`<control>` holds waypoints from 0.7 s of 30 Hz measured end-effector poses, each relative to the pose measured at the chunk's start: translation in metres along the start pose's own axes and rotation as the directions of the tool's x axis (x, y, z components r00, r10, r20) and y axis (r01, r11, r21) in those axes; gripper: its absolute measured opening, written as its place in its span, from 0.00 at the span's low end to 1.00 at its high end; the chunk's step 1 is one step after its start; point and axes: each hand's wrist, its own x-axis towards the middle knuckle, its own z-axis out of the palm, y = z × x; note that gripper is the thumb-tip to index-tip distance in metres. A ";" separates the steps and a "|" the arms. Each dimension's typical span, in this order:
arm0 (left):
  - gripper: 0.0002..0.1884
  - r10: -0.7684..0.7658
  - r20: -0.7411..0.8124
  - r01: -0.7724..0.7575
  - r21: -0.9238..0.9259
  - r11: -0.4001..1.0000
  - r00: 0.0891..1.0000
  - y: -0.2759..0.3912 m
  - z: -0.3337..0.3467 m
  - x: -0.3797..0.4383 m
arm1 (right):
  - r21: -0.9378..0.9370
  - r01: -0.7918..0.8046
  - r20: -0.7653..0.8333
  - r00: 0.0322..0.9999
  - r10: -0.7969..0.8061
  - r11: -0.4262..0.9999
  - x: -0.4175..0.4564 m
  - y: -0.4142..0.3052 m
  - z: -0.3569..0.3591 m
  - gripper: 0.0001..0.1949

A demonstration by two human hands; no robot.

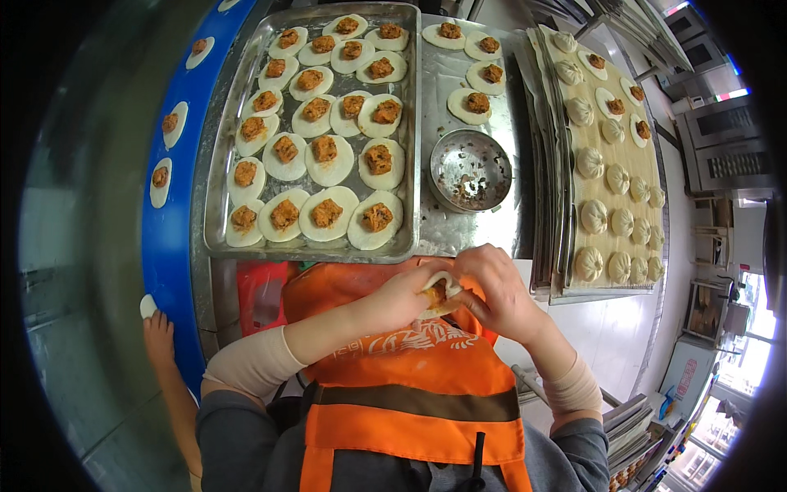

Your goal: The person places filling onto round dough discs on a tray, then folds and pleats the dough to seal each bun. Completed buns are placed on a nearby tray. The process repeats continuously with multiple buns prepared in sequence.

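Note:
A partly pleated dough wrapper with orange-brown filling [438,296] is held in front of my orange apron [412,369]. My left hand [403,295] cups it from the left. The fingers and thumb of my right hand [495,289] pinch its rim, where the dough is gathered into folds. Some filling still shows in the middle. Just beyond my hands lies a metal tray [313,253] with rows of flat dough rounds, each topped with a lump of filling, such as the round [375,219] at its near right corner.
A steel bowl [470,169] with filling scraps stands right of the tray, below several topped rounds [469,106]. Farther right, stacked trays carry a lined top [581,184] with pleated buns [594,216]. On the left runs a blue belt [166,246]; another person's hand [158,335] touches a dough round there.

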 end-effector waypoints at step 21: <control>0.23 -0.158 0.033 0.159 -0.031 0.987 0.987 0.020 -0.010 -0.003 | -0.069 0.152 0.103 0.984 -0.144 0.986 0.006 -0.002 -0.004 0.12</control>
